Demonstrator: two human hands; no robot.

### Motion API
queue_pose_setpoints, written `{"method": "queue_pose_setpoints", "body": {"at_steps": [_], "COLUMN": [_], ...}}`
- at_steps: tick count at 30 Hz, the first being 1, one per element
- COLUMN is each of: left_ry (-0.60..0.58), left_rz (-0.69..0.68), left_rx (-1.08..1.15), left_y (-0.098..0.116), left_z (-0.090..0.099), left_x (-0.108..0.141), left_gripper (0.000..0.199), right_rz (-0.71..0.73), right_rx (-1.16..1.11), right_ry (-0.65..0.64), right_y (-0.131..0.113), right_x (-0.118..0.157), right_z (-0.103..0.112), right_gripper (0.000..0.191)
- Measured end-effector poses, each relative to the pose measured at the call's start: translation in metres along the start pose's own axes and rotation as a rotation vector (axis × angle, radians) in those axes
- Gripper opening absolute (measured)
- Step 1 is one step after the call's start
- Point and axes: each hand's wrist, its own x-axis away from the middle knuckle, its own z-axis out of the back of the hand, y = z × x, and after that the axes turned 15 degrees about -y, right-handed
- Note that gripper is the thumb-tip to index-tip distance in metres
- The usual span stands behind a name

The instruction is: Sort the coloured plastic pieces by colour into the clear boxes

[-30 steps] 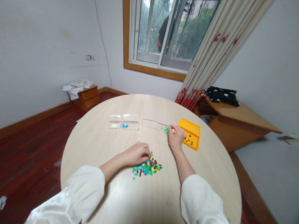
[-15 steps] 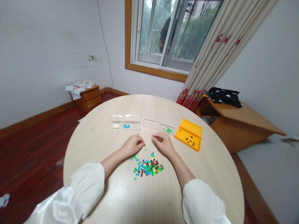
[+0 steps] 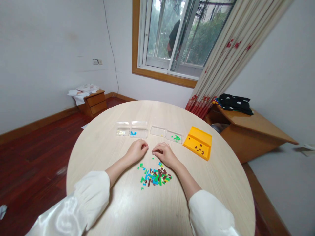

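A loose heap of small toy building bricks (image 3: pixel 157 177) in brown, green, blue and yellow lies on the round table. Beyond its left side rests my left hand (image 3: pixel 138 150), fingers curled and thumb against them; no brick shows at its fingertips. My right hand (image 3: pixel 167 154) faces it a short gap away, above the heap, with thumb and forefinger pinched together. Whatever sits in either pinch is hidden or too small to make out. One green brick (image 3: pixel 153 158) lies alone just below the right fingertips.
Along the far side stand clear boxes: one with pale pieces (image 3: pixel 122 132), one with blue bricks (image 3: pixel 139 133), one with a yellow piece (image 3: pixel 158 131), one with green bricks (image 3: pixel 174 137). A yellow case (image 3: pixel 197 150) holding brown bricks lies open at the right.
My right hand has moved left and slightly nearer, its fingers closing. My left hand has drawn back a little left; the small brown brick at its fingertips no longer shows.
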Motion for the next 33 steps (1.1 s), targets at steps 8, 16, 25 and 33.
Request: {"method": "queue_pose_setpoints", "body": {"at_steps": [8, 16, 25, 33], "left_ry": [0.071, 0.055, 0.058, 0.050], "left_rz": [0.040, 0.044, 0.050, 0.040], "left_rx": [0.026, -0.003, 0.015, 0.035], "left_y": [-0.006, -0.002, -0.002, -0.003], "left_z": [0.005, 0.005, 0.005, 0.006], "left_x": [0.000, 0.003, 0.003, 0.002], "left_gripper": [0.023, 0.030, 0.029, 0.028], "right_rz": [-0.270, -0.710, -0.777, -0.234], "right_rx": [0.293, 0.459, 0.388, -0.027], "right_ry": [0.794, 1.012, 0.994, 0.578], "right_y": [0.037, 0.084, 0.090, 0.051], "right_x": [0.024, 0.076, 0.080, 0.061], "right_z": [0.038, 0.074, 0.073, 0.045], "right_gripper": [0.020, 0.023, 0.029, 0.027]}}
